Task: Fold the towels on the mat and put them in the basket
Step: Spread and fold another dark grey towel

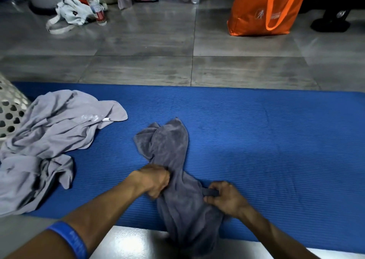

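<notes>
Dark grey towel (173, 160) is all bunched up mid blue mat (256, 140), near end hanging off onto the floor. Left hand (156, 179) fisted on it, right hand (225, 197) pinching an edge, I think. Lighter towel (49, 140) crumpled beside the basket (9, 110).

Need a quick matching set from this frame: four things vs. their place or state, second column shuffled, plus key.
Things:
1. dark grey towel
2. light grey towel
3. basket
4. orange bag

Place or state:
A. on the tiled floor beyond the mat
B. gripped by the left hand and right hand
C. at the mat's left end, white, perforated
D. crumpled on the mat's left part, no hand on it

Pairs: 1-B, 2-D, 3-C, 4-A
</notes>
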A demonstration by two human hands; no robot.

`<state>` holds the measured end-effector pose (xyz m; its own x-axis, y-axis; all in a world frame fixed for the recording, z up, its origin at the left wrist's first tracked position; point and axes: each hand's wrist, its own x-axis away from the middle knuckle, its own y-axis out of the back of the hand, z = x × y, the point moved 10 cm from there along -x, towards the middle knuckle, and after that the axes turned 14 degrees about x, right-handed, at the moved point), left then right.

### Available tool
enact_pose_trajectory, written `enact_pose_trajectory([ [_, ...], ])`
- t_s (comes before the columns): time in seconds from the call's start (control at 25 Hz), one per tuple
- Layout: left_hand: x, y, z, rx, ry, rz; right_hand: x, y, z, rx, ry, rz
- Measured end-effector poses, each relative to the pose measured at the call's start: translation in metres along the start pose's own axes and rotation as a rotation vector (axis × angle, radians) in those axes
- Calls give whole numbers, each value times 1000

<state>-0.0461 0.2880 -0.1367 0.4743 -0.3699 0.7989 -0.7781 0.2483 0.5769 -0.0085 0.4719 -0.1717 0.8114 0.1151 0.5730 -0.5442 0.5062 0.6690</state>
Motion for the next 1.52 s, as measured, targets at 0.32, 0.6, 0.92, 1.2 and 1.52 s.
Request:
enact_pose_trajectory([
  [0.32,28,109,-25,607,-301,-547,20,125,74,-408,445,-453],
  [0.6,66,196,-66,1039,-622,-631,74,209,140,194,473,-940],
  [0.92,107,226,-64,669,-583,-849,76,249,131,453,203,-858],
  [1.2,134,226,-67,467,-617,-1050,81,247,140,588,419,-732],
  [1.52,134,217,-31,979,-558,-939,41,256,41,800,-73,-537],
])
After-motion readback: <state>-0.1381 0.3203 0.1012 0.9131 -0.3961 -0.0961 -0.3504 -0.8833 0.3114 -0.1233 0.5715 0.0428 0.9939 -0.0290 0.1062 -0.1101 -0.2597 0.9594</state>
